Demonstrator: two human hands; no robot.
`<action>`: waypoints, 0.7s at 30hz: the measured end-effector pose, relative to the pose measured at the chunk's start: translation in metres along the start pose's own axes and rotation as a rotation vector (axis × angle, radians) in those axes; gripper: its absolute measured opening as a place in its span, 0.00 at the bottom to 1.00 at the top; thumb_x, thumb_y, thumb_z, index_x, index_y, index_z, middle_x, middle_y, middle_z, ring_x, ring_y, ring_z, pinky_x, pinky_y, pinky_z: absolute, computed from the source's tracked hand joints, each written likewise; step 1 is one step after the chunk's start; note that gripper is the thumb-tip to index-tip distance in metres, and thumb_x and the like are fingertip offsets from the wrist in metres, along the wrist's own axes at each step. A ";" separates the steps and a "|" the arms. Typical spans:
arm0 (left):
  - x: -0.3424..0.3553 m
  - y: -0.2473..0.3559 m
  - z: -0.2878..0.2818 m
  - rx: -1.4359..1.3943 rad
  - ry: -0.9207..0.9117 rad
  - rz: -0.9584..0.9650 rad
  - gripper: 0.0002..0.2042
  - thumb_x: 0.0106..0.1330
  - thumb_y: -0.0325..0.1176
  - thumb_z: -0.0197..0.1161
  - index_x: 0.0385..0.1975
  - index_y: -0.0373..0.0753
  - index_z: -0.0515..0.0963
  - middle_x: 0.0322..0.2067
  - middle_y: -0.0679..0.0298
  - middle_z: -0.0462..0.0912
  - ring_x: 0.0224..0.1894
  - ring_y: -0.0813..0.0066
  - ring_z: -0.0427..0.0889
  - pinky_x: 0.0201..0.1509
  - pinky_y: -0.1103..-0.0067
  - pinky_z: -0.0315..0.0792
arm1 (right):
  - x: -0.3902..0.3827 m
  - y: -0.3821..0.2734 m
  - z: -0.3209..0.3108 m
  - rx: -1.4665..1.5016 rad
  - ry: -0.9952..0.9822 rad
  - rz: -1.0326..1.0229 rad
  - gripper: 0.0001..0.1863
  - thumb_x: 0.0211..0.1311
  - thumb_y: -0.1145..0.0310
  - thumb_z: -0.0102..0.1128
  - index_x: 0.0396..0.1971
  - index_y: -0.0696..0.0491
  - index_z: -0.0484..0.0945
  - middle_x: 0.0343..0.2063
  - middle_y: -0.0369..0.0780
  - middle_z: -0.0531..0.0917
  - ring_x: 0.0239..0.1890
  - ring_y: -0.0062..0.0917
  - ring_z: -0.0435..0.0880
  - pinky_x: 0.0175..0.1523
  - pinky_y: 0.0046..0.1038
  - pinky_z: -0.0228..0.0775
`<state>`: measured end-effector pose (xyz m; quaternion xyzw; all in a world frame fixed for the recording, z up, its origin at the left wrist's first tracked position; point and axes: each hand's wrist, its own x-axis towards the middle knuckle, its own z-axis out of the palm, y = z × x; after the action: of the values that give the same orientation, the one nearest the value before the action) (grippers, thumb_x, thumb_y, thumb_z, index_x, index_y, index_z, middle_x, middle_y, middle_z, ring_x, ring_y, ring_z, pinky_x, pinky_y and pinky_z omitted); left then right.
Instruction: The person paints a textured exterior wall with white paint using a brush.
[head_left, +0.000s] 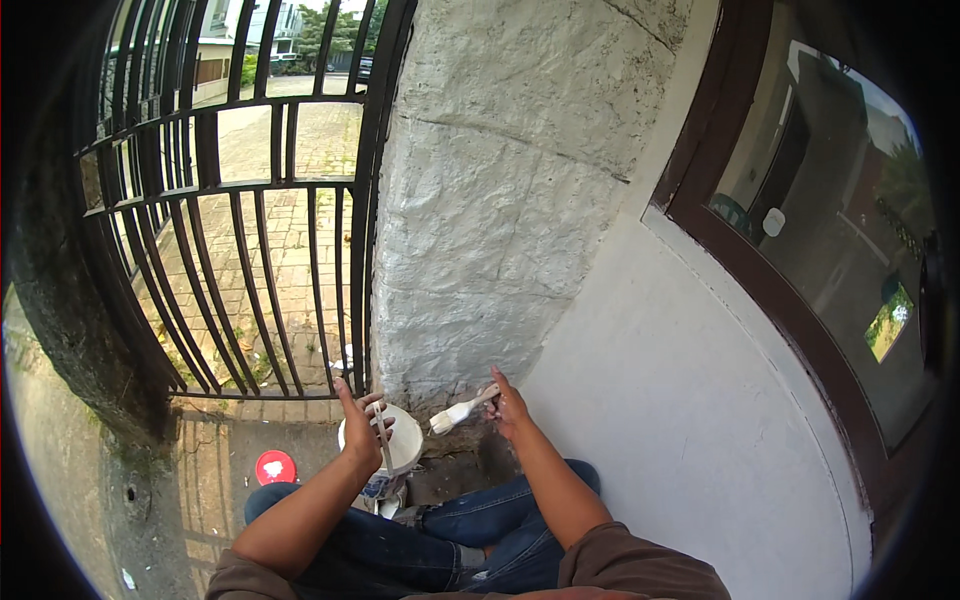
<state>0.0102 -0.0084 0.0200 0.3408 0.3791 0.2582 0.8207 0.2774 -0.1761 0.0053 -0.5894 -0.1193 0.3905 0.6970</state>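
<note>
My right hand [507, 405] is closed around the handle of a paintbrush [458, 413]. White paint coats the brush head, which points left and down beside the wall's foot. My left hand [362, 428] is over a white paint bucket [407, 436], thumb up and fingers apart. A thin pale strip [386, 452], perhaps the bucket's handle, crosses by these fingers; whether they touch it I cannot tell. Ahead rises a rough, white-painted wall [480, 240], its lowest edge dark and stained.
A red lid [276, 467] with a white patch lies on the ground at left. A black barred gate [245, 290] adjoins the wall. To the right stand a smooth pale wall [670, 400] and a brown-framed window [735, 260]. My bent legs [390, 550] are close below the bucket.
</note>
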 end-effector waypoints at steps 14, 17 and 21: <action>-0.013 0.013 0.008 -0.005 -0.046 -0.052 0.53 0.56 0.89 0.35 0.57 0.42 0.76 0.49 0.63 0.74 0.40 0.65 0.73 0.44 0.70 0.68 | -0.143 -0.457 0.072 0.102 0.111 -1.387 0.21 0.77 0.56 0.59 0.49 0.62 0.81 0.25 0.35 0.77 0.27 0.16 0.71 0.35 0.21 0.65; -0.012 0.012 0.009 -0.024 -0.034 -0.097 0.53 0.56 0.89 0.35 0.56 0.41 0.76 0.47 0.62 0.73 0.41 0.64 0.73 0.45 0.69 0.68 | -0.128 -0.523 0.090 -0.028 0.203 -1.509 0.21 0.77 0.56 0.58 0.48 0.62 0.82 0.27 0.36 0.81 0.28 0.17 0.74 0.37 0.21 0.68; -0.011 0.010 0.002 -0.022 -0.042 -0.103 0.53 0.57 0.88 0.35 0.57 0.41 0.75 0.47 0.62 0.73 0.42 0.64 0.73 0.44 0.70 0.67 | -0.096 -0.553 0.105 -0.301 0.386 -1.491 0.21 0.78 0.56 0.56 0.47 0.61 0.84 0.25 0.35 0.83 0.26 0.16 0.75 0.35 0.22 0.68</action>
<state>0.0042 -0.0104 0.0334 0.3174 0.3761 0.2127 0.8442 0.3713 -0.1657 0.5685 -0.4993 -0.4120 -0.3101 0.6963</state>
